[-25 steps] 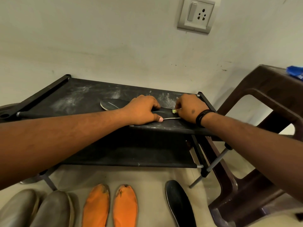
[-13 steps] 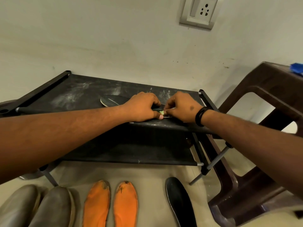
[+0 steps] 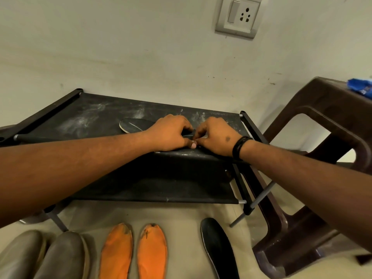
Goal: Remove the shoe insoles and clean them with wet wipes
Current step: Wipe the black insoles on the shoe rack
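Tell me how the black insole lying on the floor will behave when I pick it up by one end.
The black insole on the floor looks thin and flat, so it will probably be light and droop somewhat when lifted by one end. Nothing about its shape suggests rolling or tipping. Its surface looks matte, so it likely won't slip from fingers, though that is hard to judge here.

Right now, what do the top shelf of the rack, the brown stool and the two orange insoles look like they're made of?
Rack shelf: looks like black fabric stretched between bars, matte, with whitish dust smears. Brown stool: probably moulded plastic, smooth with a soft sheen and rounded edges. Orange insoles: likely foam with a cloth facing, matte, dark and worn at the toes.
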`<state>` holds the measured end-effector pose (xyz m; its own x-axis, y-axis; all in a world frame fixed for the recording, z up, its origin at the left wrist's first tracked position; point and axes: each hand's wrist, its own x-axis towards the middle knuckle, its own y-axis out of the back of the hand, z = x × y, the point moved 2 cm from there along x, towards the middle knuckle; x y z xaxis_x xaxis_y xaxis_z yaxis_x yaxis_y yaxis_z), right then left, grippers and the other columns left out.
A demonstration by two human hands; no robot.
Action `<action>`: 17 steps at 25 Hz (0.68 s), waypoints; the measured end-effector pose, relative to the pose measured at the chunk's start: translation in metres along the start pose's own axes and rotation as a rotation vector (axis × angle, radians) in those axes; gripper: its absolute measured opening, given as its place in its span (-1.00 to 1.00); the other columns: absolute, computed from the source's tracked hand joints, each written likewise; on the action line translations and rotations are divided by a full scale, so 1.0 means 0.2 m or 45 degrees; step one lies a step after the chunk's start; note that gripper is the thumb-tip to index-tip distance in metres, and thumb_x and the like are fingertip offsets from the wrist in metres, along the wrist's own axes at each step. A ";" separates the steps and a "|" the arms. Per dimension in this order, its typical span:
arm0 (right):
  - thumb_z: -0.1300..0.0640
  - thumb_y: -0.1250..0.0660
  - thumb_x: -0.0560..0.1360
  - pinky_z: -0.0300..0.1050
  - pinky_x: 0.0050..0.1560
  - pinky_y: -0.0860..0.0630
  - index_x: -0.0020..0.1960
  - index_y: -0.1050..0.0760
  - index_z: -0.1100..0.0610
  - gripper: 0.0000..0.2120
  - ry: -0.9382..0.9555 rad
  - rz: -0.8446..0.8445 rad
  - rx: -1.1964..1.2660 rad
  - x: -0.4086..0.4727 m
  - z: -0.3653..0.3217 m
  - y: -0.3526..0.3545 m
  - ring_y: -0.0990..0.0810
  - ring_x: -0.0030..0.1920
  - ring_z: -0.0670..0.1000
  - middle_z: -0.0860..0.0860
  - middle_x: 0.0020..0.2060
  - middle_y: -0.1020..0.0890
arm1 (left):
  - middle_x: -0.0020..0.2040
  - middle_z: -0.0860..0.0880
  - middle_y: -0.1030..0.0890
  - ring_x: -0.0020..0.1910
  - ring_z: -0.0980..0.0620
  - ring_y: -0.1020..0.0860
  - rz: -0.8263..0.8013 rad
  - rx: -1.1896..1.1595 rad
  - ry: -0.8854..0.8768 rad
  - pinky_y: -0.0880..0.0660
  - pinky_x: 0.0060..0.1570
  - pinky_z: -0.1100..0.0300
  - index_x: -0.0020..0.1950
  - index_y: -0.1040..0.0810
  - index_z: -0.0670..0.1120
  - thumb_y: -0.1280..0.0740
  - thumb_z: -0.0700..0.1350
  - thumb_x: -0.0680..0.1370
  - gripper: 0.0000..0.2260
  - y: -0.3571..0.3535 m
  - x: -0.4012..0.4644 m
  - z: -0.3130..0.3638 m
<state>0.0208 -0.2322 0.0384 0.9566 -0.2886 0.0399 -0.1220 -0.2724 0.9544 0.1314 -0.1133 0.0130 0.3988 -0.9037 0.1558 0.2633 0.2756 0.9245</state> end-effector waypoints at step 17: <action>0.10 -0.38 0.52 -0.07 0.03 -0.58 0.00 -0.68 0.05 -0.88 0.003 0.053 -0.134 0.04 0.02 0.00 -0.63 -0.04 0.02 0.02 -0.04 -0.69 | 0.25 -0.07 -0.57 0.23 -0.03 -0.52 0.016 0.039 0.055 -0.49 0.24 -0.06 0.35 -0.59 -0.04 -0.46 0.31 0.40 -0.36 0.04 -0.03 -0.05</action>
<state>0.0284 -0.2381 0.0377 0.9519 -0.2955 0.0811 -0.1337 -0.1623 0.9776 0.1392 -0.1027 0.0157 0.4395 -0.8851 0.1530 0.2311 0.2760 0.9330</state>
